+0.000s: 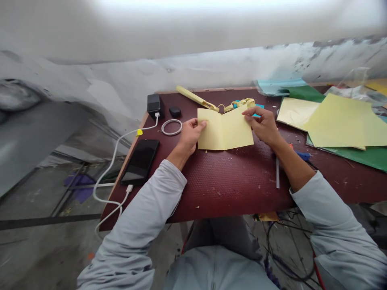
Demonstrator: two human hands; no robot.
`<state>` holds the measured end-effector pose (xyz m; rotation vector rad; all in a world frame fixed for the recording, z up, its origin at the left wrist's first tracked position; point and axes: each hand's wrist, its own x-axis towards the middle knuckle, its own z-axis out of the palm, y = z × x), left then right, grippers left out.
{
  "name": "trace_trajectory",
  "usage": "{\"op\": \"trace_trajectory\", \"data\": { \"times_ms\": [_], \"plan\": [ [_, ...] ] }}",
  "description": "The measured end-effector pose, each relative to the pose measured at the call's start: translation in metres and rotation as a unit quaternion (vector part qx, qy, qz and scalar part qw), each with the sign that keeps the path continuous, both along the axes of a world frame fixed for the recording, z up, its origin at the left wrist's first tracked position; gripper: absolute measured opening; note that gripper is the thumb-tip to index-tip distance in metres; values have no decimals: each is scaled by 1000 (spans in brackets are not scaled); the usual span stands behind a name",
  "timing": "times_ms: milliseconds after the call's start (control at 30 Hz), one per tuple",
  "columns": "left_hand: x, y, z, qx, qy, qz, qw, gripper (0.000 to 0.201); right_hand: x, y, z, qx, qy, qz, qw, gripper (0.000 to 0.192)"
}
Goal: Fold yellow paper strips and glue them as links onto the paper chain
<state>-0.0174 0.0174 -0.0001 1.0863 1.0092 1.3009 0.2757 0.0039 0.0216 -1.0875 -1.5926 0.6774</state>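
Creased yellow sheet held up between two hands

The creased yellow sheet (211, 135) stands just above the table, partly opened along its middle fold. The left hand (190, 135) is clamped on its left edge, thumb in front, most fingertips hidden behind. The right hand (262, 124) pinches its upper right corner.

Behind the sheet, a paper chain (248, 102) shows only in part, and a blue scrap (259, 109) peeks out past the right hand. To the sheet's right, a blue-handled tool (303, 156) is partly covered by the right forearm; its kind cannot be made out. Farther right of the sheet, the loose yellow paper (341, 125) overlaps green paper (365, 156), which the picture's edge cuts off, and clear plastic beyond is blurred.

The table (217, 185) beneath the sheet is dark red, finely textured, scuffed and flecked with bits. Left of the sheet lie a white ring (171, 134) and a dark-screened phone (140, 161). Beyond the sheet rises a stained, pale wall (196, 76); below and left of it spreads a grey floor (69, 249).
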Motion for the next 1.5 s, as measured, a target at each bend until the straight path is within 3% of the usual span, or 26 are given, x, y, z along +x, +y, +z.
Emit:
{"op": "trace_trajectory", "data": {
  "times_ms": [133, 300, 467, 800, 1033, 1133, 1267, 1333, 1400, 1500],
  "plan": [
    [1, 6, -9, 79, 91, 28, 992, 29, -2, -1, -4, -27, -24, 22, 999, 20],
    [-6, 10, -7, 124, 135, 79, 980, 36, 1, 3, -8, -20, -13, 2, 1000, 24],
    [-10, 13, -6, 127, 114, 124, 978, 36, 2, 5, -7, 6, 5, -19, 1000, 21],
    [-1, 21, -16, 85, -2, 151, 985, 29, -1, 8, -10, 22, 22, -49, 998, 18],
    [2, 25, -22, 85, -11, 163, 983, 28, -3, 11, -13, 27, 37, -58, 997, 15],
    [-1, 24, -20, 102, -6, 137, 985, 33, 0, 9, -8, 27, 35, -67, 997, 13],
    [-7, 18, -13, 133, 9, 8, 991, 40, 7, 6, 1, 36, -4, -44, 998, 4],
    [-9, 15, -9, 146, 8, -27, 989, 43, 9, 5, 5, 44, -30, -33, 998, 4],
    [-9, 13, -5, 151, 8, -31, 988, 43, 9, 3, 6, 44, -40, -26, 998, 2],
    [-10, 12, -1, 135, 24, -8, 991, 39, 7, 2, 6, 39, -39, -18, 998, 15]
  ]
}}
